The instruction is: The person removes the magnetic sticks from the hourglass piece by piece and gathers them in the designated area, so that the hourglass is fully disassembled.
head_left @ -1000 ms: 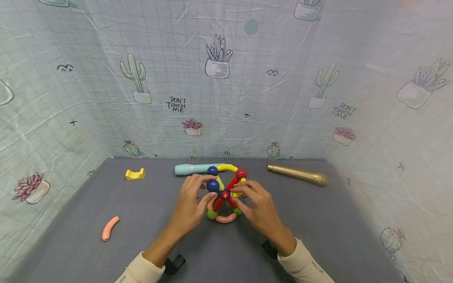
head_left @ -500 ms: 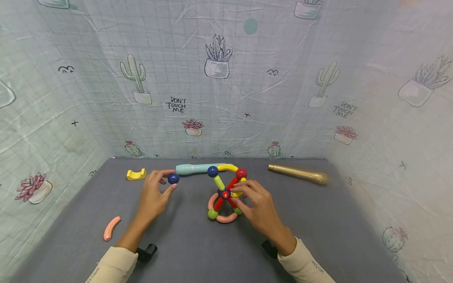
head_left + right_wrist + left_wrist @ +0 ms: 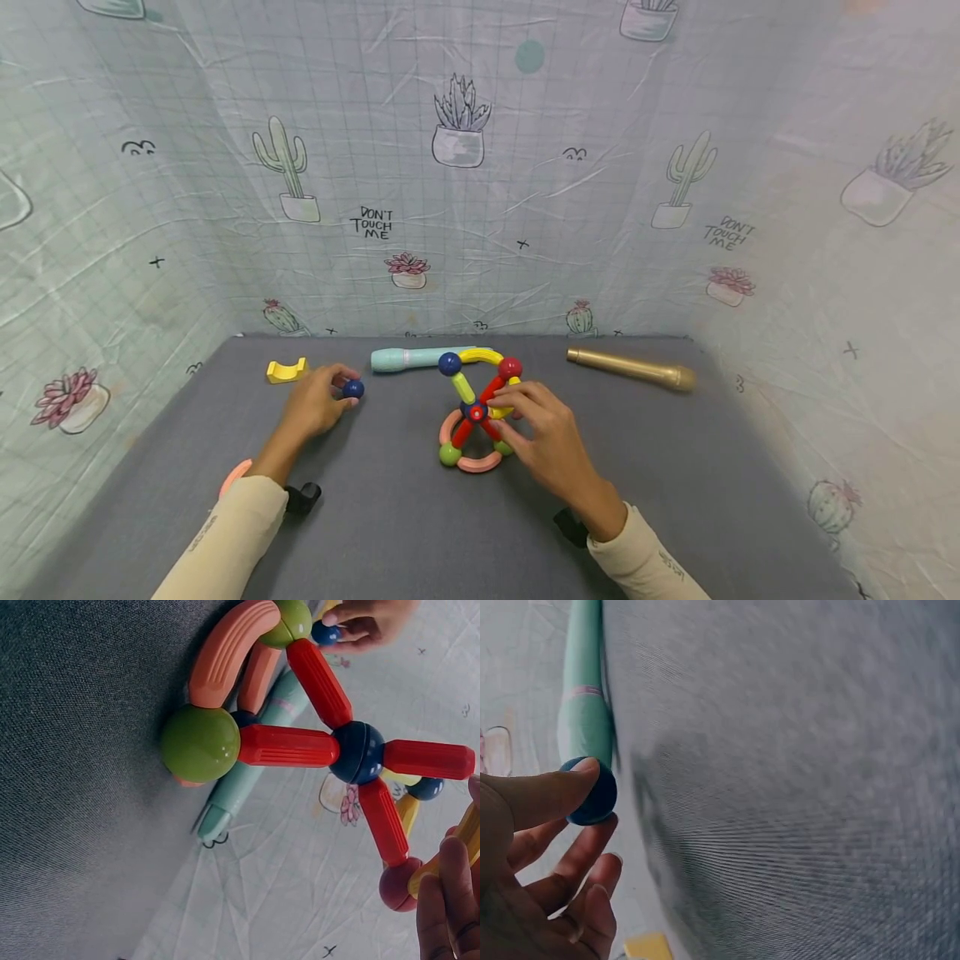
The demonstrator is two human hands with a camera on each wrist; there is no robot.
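Note:
My left hand (image 3: pixel 309 407) pinches a dark blue ball (image 3: pixel 353 389) between thumb and fingers, low over the table's left side. The left wrist view shows the thumb across this ball (image 3: pixel 596 796). Mid-table stands a ball-and-rod construction: a blue centre ball (image 3: pixel 358 752), red straight rods (image 3: pixel 291 745), green balls (image 3: pixel 200 743) at its foot and curved pink rods (image 3: pixel 480 463). At its top are another blue ball (image 3: pixel 450 364), a red ball (image 3: pixel 511 367) and a yellow curved rod (image 3: pixel 482 356). My right hand (image 3: pixel 547 433) holds a second yellow curved rod (image 3: pixel 427 877) at the construction's right side.
Behind the construction lies a mint-green microphone-shaped thing (image 3: pixel 405 359). A gold microphone-shaped thing (image 3: pixel 633 370) is at the back right. A yellow cradle-shaped block (image 3: pixel 287 371) sits at the back left. One loose pink curved rod (image 3: pixel 236 475) is partly hidden by the left forearm.
My left hand has carried the blue ball leftward from the construction, then lower toward the table. The right hand has stayed at the construction, which has not moved.

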